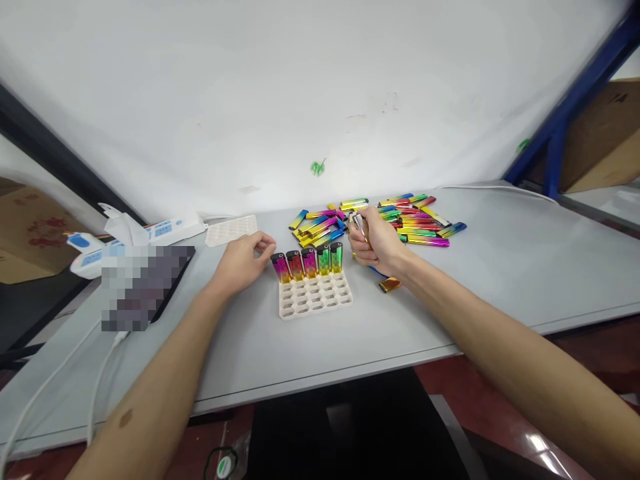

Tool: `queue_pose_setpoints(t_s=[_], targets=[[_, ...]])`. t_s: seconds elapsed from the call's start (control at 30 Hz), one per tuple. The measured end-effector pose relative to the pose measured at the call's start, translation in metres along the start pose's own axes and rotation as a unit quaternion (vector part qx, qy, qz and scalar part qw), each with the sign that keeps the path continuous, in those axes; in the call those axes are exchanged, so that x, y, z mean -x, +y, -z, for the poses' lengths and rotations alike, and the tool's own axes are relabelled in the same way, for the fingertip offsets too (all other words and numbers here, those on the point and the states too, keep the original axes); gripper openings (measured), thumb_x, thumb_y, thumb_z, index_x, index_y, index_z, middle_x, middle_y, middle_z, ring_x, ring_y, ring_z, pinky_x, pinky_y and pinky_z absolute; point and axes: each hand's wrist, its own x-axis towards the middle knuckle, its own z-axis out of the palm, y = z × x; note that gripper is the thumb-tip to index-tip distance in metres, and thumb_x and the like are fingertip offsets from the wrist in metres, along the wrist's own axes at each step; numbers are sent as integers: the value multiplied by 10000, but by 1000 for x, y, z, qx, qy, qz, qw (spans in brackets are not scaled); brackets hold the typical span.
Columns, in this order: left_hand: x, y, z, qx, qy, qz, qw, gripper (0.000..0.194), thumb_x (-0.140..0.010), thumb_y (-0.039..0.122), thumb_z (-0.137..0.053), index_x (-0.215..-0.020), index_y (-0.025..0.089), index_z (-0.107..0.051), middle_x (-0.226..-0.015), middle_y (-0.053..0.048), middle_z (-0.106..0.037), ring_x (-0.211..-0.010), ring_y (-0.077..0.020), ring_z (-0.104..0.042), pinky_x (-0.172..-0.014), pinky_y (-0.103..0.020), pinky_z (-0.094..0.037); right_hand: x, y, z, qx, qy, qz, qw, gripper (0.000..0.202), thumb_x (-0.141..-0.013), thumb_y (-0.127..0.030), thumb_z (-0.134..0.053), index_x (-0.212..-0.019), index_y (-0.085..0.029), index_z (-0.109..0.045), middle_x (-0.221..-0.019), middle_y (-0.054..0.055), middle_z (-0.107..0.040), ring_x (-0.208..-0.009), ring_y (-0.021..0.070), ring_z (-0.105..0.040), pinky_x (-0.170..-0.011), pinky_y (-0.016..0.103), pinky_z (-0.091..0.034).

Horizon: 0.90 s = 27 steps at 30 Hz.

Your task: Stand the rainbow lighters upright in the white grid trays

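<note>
A white tray with rows of slots lies on the table; several shiny lighters with black tops stand upright in its back row, the leftmost one tilted. My left hand rests loosely curled on the table beside that leftmost lighter, thumb and fingers slightly apart, with nothing visible in it. My right hand is closed around a lighter, whose metal top shows above the fingers while most of its body is hidden. Behind and around this hand spreads a pile of colourful metallic lighters.
One loose lighter lies near my right wrist. A second white tray is by the wall. At left are a power strip, a dark, partly blurred tablet-like device and white cables. The table's front edge runs close by.
</note>
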Motion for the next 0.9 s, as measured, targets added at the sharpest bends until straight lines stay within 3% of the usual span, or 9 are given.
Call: queue_pose_setpoints(t_s=[0.23,0.37,0.47,0.6,0.77,0.9], targets=[[1,1,1,0,0,-1,1000,257,-884,395,-517,-975,224,-686,-982,-69,-762,-939,-253,-686,-864,-376,-514,-2,2,-1,4,35,31,999,536,-966,-613,-360,-598,-224,-386,-487,-64,-287,-376,71,-157,-359,232,-134],[3,5,2,11,1,0,1000,248,-883,389,-531,-974,224,-692,-973,-61,-759,-924,-245,-680,-868,-371,-514,-4,3,2,24,41,108,993,513,-910,-690,-484,-742,-212,-565,-588,-38,-433,-426,85,-342,-397,239,-267],[5,11,5,48,16,9,999,237,-882,396,-555,-972,230,-698,-964,-43,-762,-916,-228,-679,-878,-349,-514,-1,-3,6,71,49,149,985,461,-859,-659,-618,-759,-210,-592,-678,-9,-524,-544,107,-480,-495,254,-388],[8,20,13,158,19,31,987,322,-904,493,-560,-1026,224,-687,-946,-41,-759,-878,-203,-679,-849,-328,-524,10,-16,12,128,53,220,966,408,-847,-533,-717,-664,-199,-570,-691,-10,-507,-637,104,-475,-598,248,-414],[13,24,24,263,-46,-2,964,410,-934,562,-502,-1063,215,-678,-974,-54,-729,-871,-187,-648,-836,-332,-525,29,-24,1,149,5,249,957,279,-849,-484,-729,-792,-220,-660,-723,-2,-549,-634,116,-500,-595,274,-429],[16,23,30,281,-150,-30,948,404,-839,522,-637,-1117,230,-668,-1149,-65,-701,-1018,-221,-649,-870,-341,-526,39,-16,-23,268,-17,335,903,222,-895,-456,-683,-894,-235,-692,-889,44,-675,-796,178,-607,-722,332,-487]])
